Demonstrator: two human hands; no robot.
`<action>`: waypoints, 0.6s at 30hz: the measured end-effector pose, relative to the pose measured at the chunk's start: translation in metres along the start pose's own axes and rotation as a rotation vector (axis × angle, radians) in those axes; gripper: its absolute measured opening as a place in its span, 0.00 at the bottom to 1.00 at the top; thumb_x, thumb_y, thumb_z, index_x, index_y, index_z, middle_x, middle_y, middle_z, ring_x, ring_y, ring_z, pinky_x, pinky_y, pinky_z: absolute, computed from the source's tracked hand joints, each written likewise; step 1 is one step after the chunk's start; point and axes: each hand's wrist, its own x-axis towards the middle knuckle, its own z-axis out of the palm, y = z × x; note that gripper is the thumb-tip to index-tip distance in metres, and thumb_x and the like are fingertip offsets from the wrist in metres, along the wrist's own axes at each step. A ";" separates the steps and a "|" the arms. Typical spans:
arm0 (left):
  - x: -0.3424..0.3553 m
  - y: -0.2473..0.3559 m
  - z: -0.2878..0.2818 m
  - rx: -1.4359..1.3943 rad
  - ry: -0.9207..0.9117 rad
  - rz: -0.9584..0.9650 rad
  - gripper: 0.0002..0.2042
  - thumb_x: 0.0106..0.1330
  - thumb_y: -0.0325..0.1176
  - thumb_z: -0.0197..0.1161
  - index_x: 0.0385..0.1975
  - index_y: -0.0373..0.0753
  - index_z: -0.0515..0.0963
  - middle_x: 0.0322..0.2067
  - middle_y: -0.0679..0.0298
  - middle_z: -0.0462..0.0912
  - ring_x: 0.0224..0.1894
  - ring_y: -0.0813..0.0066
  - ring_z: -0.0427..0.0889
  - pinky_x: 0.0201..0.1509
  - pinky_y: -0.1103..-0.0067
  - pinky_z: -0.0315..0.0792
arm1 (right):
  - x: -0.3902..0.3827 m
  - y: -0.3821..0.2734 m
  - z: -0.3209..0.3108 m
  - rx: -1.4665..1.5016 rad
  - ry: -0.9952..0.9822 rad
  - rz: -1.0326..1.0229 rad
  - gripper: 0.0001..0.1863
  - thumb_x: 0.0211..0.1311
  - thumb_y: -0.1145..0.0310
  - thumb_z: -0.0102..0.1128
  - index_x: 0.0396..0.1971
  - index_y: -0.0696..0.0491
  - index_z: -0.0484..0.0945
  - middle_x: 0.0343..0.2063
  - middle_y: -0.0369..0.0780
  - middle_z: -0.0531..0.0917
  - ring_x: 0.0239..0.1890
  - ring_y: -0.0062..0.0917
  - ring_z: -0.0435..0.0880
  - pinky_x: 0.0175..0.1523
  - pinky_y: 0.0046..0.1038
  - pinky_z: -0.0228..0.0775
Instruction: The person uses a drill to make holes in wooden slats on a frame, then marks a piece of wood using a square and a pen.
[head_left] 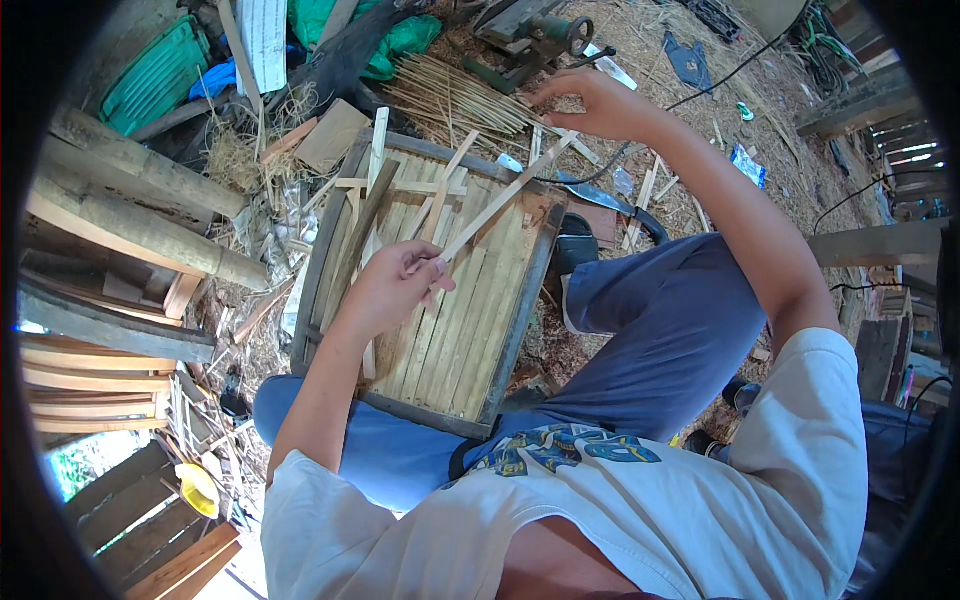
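A flat panel of bamboo slats in a dark frame (452,330) rests on my lap, tilted away from me. A thin pale bamboo strip (500,200) runs diagonally above it. My left hand (385,290) pinches the strip's near end over the panel. My right hand (595,105) holds its far end, raised beyond the panel's far corner. Several loose strips (375,170) lie across the panel's far left part.
A bundle of thin bamboo sticks (450,100) lies on the straw-covered ground beyond the panel. Thick bamboo poles (140,230) and wooden planks (90,380) are stacked at left. A green crate (150,75) sits far left, a metal tool (540,35) at top, cables at right.
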 end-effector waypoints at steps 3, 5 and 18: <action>-0.016 0.002 0.003 0.127 -0.010 -0.087 0.11 0.83 0.30 0.61 0.54 0.29 0.82 0.38 0.59 0.93 0.37 0.79 0.88 0.42 0.79 0.81 | 0.002 -0.005 0.006 0.013 -0.067 0.047 0.21 0.72 0.58 0.74 0.60 0.50 0.87 0.56 0.44 0.88 0.60 0.43 0.87 0.66 0.43 0.80; -0.033 0.005 0.006 0.206 0.004 -0.136 0.11 0.83 0.30 0.60 0.53 0.30 0.82 0.37 0.59 0.93 0.38 0.78 0.90 0.43 0.79 0.81 | 0.005 -0.012 0.010 0.057 -0.172 0.089 0.19 0.74 0.63 0.73 0.61 0.51 0.87 0.58 0.44 0.88 0.63 0.41 0.86 0.68 0.43 0.77; -0.116 -0.025 0.060 0.645 0.121 -0.060 0.14 0.73 0.32 0.68 0.54 0.36 0.85 0.47 0.52 0.89 0.50 0.46 0.89 0.55 0.60 0.81 | 0.014 -0.032 0.026 0.073 -0.268 0.044 0.21 0.74 0.58 0.73 0.61 0.50 0.88 0.51 0.43 0.92 0.57 0.38 0.90 0.62 0.41 0.80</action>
